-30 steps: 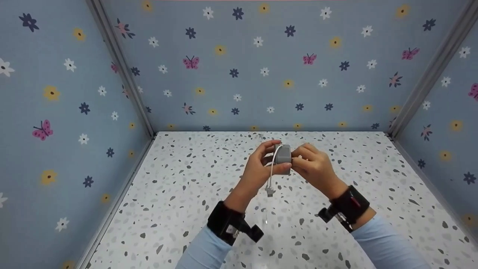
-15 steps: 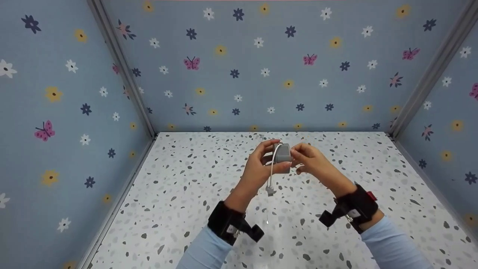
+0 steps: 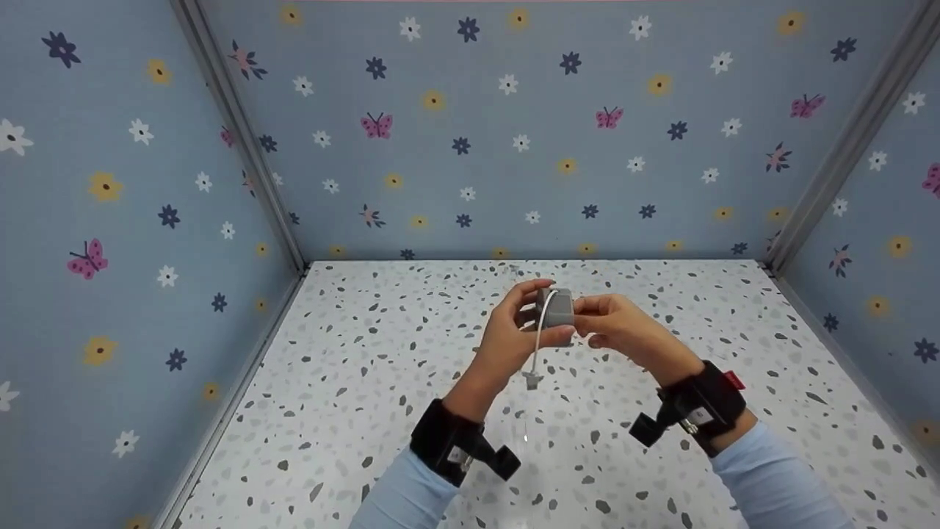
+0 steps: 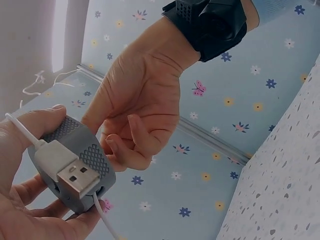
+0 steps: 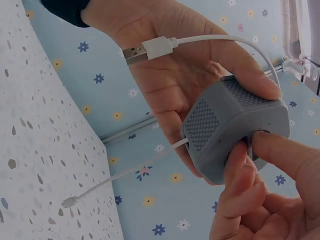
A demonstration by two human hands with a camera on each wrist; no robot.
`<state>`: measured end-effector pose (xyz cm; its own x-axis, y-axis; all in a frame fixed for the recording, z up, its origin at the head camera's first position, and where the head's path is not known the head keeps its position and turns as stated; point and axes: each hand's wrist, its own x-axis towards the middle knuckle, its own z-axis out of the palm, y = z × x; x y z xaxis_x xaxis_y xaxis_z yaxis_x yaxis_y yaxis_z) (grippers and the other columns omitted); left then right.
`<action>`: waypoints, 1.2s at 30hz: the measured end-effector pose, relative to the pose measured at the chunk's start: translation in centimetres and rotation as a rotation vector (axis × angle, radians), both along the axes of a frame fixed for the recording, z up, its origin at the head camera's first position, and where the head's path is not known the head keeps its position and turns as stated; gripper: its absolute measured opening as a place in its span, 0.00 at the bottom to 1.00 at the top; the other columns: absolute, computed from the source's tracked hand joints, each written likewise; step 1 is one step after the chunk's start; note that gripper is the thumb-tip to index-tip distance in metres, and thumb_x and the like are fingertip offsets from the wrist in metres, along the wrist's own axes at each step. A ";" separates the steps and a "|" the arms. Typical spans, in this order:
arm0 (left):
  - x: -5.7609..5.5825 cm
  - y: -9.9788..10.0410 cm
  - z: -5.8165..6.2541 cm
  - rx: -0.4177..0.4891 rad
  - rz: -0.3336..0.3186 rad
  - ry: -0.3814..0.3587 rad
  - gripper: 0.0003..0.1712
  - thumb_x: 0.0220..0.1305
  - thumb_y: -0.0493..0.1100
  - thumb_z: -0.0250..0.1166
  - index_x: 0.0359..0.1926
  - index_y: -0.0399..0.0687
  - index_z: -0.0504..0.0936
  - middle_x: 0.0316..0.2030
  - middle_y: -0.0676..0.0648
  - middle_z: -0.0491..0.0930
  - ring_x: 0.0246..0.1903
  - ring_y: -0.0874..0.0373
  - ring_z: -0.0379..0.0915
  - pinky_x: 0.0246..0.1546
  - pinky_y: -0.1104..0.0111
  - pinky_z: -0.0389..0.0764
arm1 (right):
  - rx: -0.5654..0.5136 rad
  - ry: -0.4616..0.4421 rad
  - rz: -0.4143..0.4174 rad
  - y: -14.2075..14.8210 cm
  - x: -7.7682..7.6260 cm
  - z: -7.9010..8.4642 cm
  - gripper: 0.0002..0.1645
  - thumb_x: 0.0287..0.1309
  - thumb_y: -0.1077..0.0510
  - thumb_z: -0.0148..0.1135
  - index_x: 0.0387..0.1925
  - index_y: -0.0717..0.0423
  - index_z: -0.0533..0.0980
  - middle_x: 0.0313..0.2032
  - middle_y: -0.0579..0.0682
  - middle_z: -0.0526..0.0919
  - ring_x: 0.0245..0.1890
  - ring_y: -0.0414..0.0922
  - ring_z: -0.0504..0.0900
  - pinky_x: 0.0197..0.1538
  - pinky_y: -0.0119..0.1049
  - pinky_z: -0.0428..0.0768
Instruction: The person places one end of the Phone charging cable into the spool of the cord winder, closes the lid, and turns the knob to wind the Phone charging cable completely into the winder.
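Raised over the tabletop, my left hand (image 3: 507,330) grips a grey cable winder (image 3: 559,310), a chunky block with textured panels. My right hand (image 3: 623,328) is at its right face, where thumb and forefinger pinch a small thin part (image 5: 251,149), mostly hidden by the fingertips. A white cable (image 5: 220,38) loops over the left thumb and ends in a USB plug (image 4: 80,176). From another side of the winder runs a second cable end, with a small connector (image 5: 70,201) hanging free in the right wrist view.
Below the hands lies a white speckled tabletop (image 3: 352,411). Blue flowered panels (image 3: 514,132) wall it in at the back and both sides, joined by grey metal posts (image 3: 242,132). Each wrist wears a black camera band (image 3: 701,408).
My right hand has rotated at the wrist and changed its finger pose at the winder's face, its forearm shifting slightly right. The left hand keeps its grip, dipping slightly.
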<state>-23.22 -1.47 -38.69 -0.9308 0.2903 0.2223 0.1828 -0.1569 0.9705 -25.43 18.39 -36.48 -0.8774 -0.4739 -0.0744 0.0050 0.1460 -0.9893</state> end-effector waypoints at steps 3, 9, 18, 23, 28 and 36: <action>0.0 0.0 0.0 0.005 0.000 -0.004 0.39 0.54 0.40 0.74 0.66 0.52 0.69 0.61 0.47 0.69 0.58 0.51 0.71 0.49 0.60 0.80 | 0.019 0.099 -0.048 -0.2 0.0 -0.3 0.06 0.64 0.64 0.58 0.37 0.52 0.80 0.28 0.39 0.79 0.27 0.35 0.72 0.29 0.26 0.71; -0.1 -0.1 -0.1 0.028 -0.014 -0.007 0.37 0.56 0.41 0.73 0.66 0.55 0.69 0.60 0.46 0.70 0.58 0.51 0.72 0.48 0.61 0.81 | 0.136 0.629 -0.187 -0.8 0.2 -1.4 0.06 0.54 0.68 0.68 0.30 0.56 0.81 0.26 0.40 0.81 0.28 0.35 0.76 0.32 0.29 0.75; -0.1 -0.1 0.0 0.011 -0.031 0.012 0.37 0.54 0.41 0.73 0.65 0.56 0.70 0.60 0.46 0.70 0.57 0.51 0.73 0.47 0.62 0.81 | 0.140 1.539 -0.247 -0.8 -0.9 -2.8 0.11 0.46 0.73 0.69 0.21 0.57 0.77 0.25 0.49 0.79 0.29 0.46 0.73 0.34 0.33 0.71; 0.0 0.0 0.0 0.021 -0.041 0.008 0.36 0.55 0.40 0.73 0.64 0.58 0.71 0.60 0.45 0.70 0.56 0.51 0.73 0.46 0.62 0.82 | 0.178 1.838 -0.308 -0.9 -1.3 -3.2 0.14 0.60 0.63 0.62 0.18 0.57 0.77 0.26 0.49 0.81 0.28 0.49 0.75 0.35 0.42 0.71; 0.0 0.0 0.0 0.029 -0.052 0.008 0.35 0.57 0.41 0.72 0.64 0.58 0.71 0.60 0.45 0.70 0.56 0.51 0.74 0.46 0.62 0.82 | 0.184 1.783 -0.310 -0.6 -1.4 -3.6 0.14 0.65 0.60 0.59 0.22 0.56 0.79 0.29 0.50 0.82 0.31 0.49 0.76 0.37 0.40 0.73; -0.1 -0.1 0.3 0.060 -0.016 -0.014 0.36 0.55 0.39 0.73 0.64 0.57 0.71 0.60 0.46 0.72 0.56 0.52 0.74 0.49 0.60 0.81 | -0.038 0.854 -0.090 -0.6 -0.3 -2.8 0.04 0.70 0.68 0.47 0.42 0.65 0.69 0.33 0.53 0.75 0.27 0.44 0.73 0.30 0.29 0.72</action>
<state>-23.36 -1.55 -38.35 -0.9293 0.2915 0.2269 0.1665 -0.2177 0.9617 -25.74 17.79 -39.31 -0.6597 -0.3890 0.6430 -0.7335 0.1472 -0.6636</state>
